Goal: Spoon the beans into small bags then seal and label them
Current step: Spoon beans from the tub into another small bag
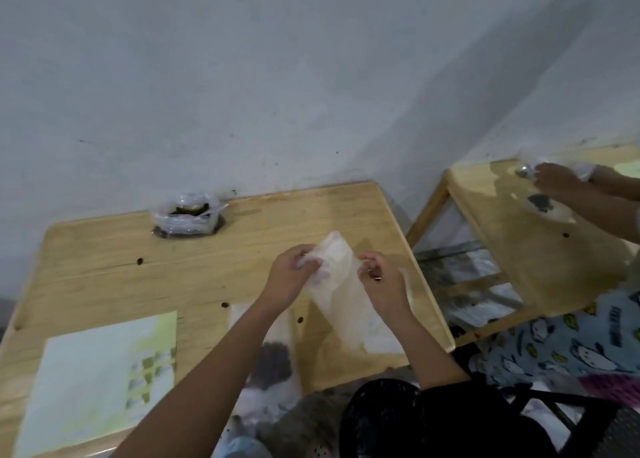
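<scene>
A stack of empty clear small bags (346,291) lies on the wooden table (104,267) and is lifted at its far end. My left hand (291,277) pinches the top left edge of the stack. My right hand (381,281) pinches the right edge, fingers curled. Below my left forearm lies a small bag with dark beans (273,360) in it. At the table's far edge, against the wall, sits a big clear bag of dark beans (187,218), open at the top. A sheet of labels (100,378), pale green and white, lies at the near left.
A second wooden table (519,243) stands to the right, where another person's hands (561,180) handle a clear bag with beans. That person's patterned blue clothing fills the lower right. A black stool (415,419) is below my arms. A grey wall stands behind the tables.
</scene>
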The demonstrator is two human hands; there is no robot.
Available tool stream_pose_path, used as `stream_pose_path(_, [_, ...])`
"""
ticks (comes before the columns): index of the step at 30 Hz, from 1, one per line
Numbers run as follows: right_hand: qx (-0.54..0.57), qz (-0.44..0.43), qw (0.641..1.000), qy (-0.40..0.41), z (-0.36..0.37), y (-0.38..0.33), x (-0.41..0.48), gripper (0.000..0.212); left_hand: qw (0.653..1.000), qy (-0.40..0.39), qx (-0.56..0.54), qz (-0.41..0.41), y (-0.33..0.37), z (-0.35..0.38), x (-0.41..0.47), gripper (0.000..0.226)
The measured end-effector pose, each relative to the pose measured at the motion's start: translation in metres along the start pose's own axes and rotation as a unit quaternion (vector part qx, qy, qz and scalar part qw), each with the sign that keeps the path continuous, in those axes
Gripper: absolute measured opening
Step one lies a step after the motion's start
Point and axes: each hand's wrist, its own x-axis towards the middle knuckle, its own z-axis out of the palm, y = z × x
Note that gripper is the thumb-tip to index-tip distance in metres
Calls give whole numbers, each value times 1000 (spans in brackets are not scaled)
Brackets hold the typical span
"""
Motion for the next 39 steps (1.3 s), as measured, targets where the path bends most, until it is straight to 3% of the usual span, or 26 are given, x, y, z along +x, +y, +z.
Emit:
stream_pose_path(6, [-34, -58, 998, 10, 57, -53, 12, 22, 996, 27, -86, -1, 14, -66, -9, 18])
stream_pose_path(14, [184, -2, 976, -114, 142, -162, 15, 10, 993, 35, -86, 69, 48, -153, -15, 23])
stream_pose_path(21, [271, 23, 949, -161, 186, -232, 17, 7, 986, 42, -53, 150, 74, -217, -16, 24])
stream_pose_path(39, [290, 40, 938, -183, 243, -259, 6, 6, 980, 112, -55, 152, 59, -274, -6, 35])
